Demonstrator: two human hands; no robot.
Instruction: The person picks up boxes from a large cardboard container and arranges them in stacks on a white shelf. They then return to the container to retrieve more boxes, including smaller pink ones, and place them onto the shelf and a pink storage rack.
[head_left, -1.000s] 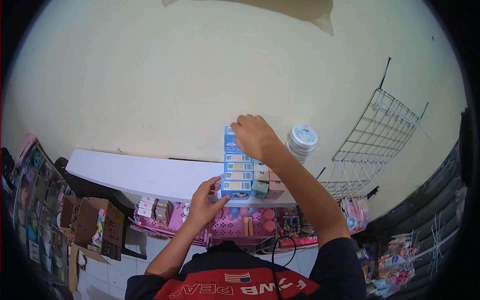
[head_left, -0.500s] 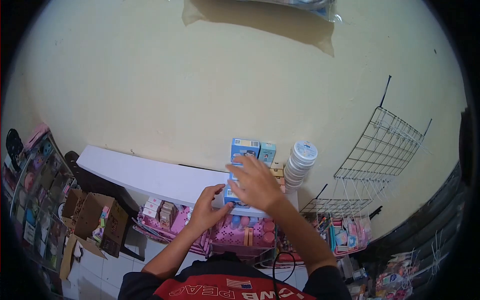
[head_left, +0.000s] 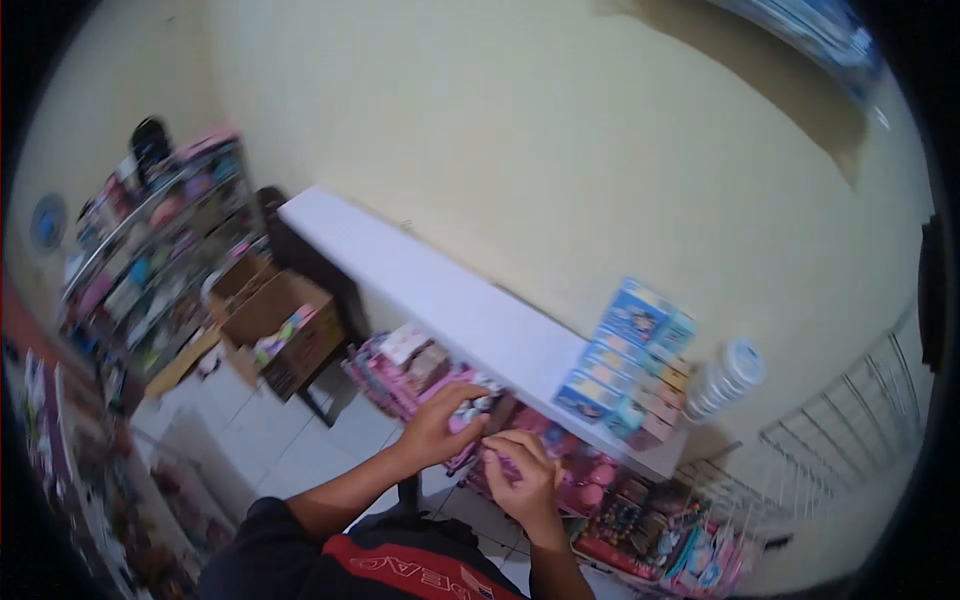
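Both hands have dropped below the white shelf [head_left: 440, 290]: left hand [head_left: 437, 428], right hand [head_left: 522, 478], fingers curled.

Both hands [head_left: 480, 450] together, fingers curled.

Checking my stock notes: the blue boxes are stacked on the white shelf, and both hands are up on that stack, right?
Not quite. In the head view the blue boxes do stand on the white shelf, but both hands are below it: left hand, right hand, at the pink items.
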